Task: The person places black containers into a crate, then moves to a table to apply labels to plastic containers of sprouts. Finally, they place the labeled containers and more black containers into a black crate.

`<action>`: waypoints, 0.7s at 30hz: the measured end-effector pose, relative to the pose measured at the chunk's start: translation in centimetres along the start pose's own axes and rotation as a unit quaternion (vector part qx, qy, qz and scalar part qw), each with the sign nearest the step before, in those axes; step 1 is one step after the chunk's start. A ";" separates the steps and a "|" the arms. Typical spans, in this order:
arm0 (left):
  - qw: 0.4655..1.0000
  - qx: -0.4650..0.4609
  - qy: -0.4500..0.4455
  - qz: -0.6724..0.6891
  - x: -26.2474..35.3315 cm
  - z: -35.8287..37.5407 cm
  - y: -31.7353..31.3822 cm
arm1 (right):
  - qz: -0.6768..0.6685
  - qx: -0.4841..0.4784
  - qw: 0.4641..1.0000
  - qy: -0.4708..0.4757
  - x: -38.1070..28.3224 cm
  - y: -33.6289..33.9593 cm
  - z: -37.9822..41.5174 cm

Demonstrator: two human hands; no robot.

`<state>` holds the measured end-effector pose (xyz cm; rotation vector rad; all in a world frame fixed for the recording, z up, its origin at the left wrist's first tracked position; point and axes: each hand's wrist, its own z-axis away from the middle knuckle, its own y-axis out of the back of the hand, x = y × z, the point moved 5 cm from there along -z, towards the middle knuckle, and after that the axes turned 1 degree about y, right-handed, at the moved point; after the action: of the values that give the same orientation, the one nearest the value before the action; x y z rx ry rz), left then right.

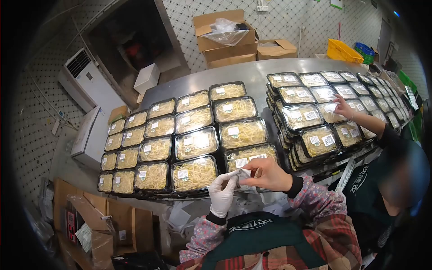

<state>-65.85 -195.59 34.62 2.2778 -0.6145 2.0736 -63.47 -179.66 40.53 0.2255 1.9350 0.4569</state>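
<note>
My left hand, in a white glove, is closed with thumb and fingers pinching a small strip of white labels. From the other side my right hand, bare, grips the same strip between thumb and fingertips. The two hands almost meet over the table's front edge. Just beyond them is a black plastic tray of bean sprouts under clear film, with white labels on top, partly hidden by my right hand. To the left, another sprout tray bears one small label near its upper left.
Stacked sprout trays cover the left of the steel table. More stacks stand right, where a co-worker's hand reaches over them. Cardboard boxes and a yellow crate are behind; an open carton lies lower left.
</note>
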 end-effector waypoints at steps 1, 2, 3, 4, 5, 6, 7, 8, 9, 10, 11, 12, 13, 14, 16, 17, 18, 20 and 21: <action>1.000 -0.001 0.017 0.006 0.0 0.0 0.1 | -0.063 -0.003 0.996 -0.065 1.0 0.0 0.1; 0.999 -0.001 0.034 0.013 0.0 0.1 0.2 | -0.124 -0.005 0.984 -0.129 2.0 0.0 0.4; 0.999 -0.002 0.051 0.020 0.1 0.1 0.2 | -0.184 -0.008 0.964 -0.192 3.1 -0.1 0.7; 0.998 0.002 0.043 0.034 0.3 -0.1 0.0 | -0.217 -0.004 0.955 -0.203 3.6 0.0 0.8; 0.998 0.007 0.035 0.049 0.5 -0.4 -0.3 | -0.213 -0.010 0.955 -0.207 3.6 0.0 0.8; 0.998 0.011 0.028 0.064 0.6 -0.5 -0.6 | -0.210 -0.016 0.954 -0.212 3.4 0.0 0.8; 0.998 0.004 0.026 0.057 0.4 -0.6 -0.8 | -0.208 -0.020 0.954 -0.217 3.4 0.0 0.9; 0.998 -0.005 0.024 0.051 0.0 -0.6 -0.9 | -0.165 -0.002 0.972 -0.168 3.1 0.2 0.7; 0.999 -0.012 0.023 0.045 -0.2 -0.6 -1.1 | -0.122 0.015 0.985 -0.118 2.9 0.3 0.5; 0.997 -0.004 0.035 0.066 -0.5 -0.7 -1.2 | -0.077 0.031 0.994 -0.068 2.5 0.5 0.4; 0.997 -0.009 0.038 0.073 -1.2 -0.7 -1.0 | -0.060 0.021 0.997 -0.054 2.4 0.6 0.3; 0.996 -0.014 0.041 0.080 -2.5 -0.7 -0.5 | -0.043 0.011 0.998 -0.040 2.2 0.9 0.1; 0.995 -0.019 0.043 0.087 -3.7 -0.8 0.0 | -0.024 0.002 0.999 -0.025 1.9 1.2 -0.1; 0.993 -0.013 0.051 0.108 -3.1 -1.0 -0.1 | -0.033 -0.003 0.999 -0.037 1.7 1.3 -0.2; 0.994 -0.017 0.068 0.083 -2.2 -0.7 -1.6 | -0.009 -0.005 1.000 -0.026 1.2 1.4 -0.8; 0.994 -0.018 0.075 0.071 -1.4 -0.7 -2.5 | 0.003 -0.007 1.000 -0.020 1.1 1.6 -1.0; 0.997 -0.016 0.064 0.038 -1.5 -0.8 -2.7 | 0.027 0.010 0.999 0.016 1.3 2.4 -1.9; 0.993 -0.035 0.108 0.038 -1.4 -0.4 -2.1 | -0.047 0.118 0.990 -0.064 4.2 6.4 -4.3; 0.990 -0.045 0.130 0.037 -1.3 -0.1 -1.4 | -0.047 0.176 0.982 -0.043 6.6 8.6 -5.6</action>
<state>-65.62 -193.92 33.78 1.9204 -0.7689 2.2742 -71.69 -170.63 40.48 0.3741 1.9214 0.0389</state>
